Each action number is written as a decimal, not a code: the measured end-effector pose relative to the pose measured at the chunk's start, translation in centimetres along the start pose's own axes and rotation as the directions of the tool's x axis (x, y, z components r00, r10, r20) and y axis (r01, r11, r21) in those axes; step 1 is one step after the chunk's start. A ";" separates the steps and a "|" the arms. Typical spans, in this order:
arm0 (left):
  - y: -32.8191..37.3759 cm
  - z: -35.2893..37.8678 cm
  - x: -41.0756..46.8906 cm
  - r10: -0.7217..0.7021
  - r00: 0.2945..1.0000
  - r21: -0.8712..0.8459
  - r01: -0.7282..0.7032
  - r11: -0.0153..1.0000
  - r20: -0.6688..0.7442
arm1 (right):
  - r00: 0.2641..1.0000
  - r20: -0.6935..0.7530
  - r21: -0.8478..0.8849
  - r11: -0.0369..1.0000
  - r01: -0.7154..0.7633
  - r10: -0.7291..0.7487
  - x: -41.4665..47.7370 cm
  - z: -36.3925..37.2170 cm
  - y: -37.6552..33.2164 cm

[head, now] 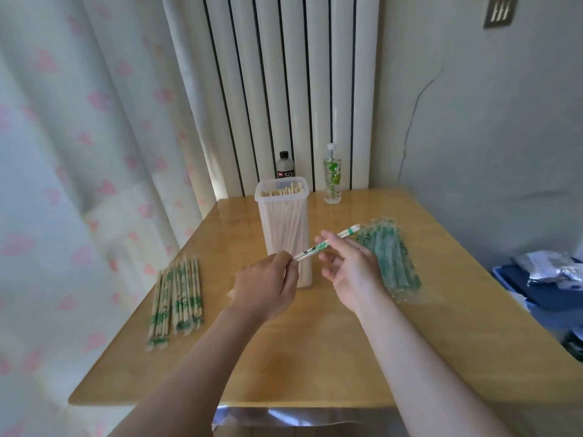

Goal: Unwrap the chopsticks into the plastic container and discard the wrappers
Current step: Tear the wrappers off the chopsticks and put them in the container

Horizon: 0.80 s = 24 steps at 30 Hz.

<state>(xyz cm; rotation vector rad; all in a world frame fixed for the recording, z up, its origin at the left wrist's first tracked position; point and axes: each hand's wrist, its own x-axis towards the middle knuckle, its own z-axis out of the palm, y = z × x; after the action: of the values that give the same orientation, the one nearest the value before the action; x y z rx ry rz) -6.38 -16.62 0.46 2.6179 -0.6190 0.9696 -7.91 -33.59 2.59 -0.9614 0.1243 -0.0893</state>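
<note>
A wooden table (441,310) carries a tall plastic container (284,222) of bare chopsticks near its far edge, a heap of empty wrappers (389,257) toward the right edge, and wrapped pairs (176,298) by the left edge. Above the middle, one wrapped pair of chopsticks (325,244) is pinched at its near end by the left hand (268,285) and supported midway by the loosely curled fingers of the right hand (350,266).
</note>
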 end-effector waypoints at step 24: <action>-1.3 -0.1 -0.2 0.074 0.996 0.100 -0.069 0.993 -0.046 | 0.999 -0.049 0.097 0.995 -0.015 0.020 -0.4 0.5 0.5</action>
<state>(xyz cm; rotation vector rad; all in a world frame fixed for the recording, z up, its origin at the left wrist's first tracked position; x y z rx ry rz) -5.94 -15.35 0.29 2.6640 -0.6737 1.1106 -8.27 -32.88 2.47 -0.8618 0.1728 -0.1021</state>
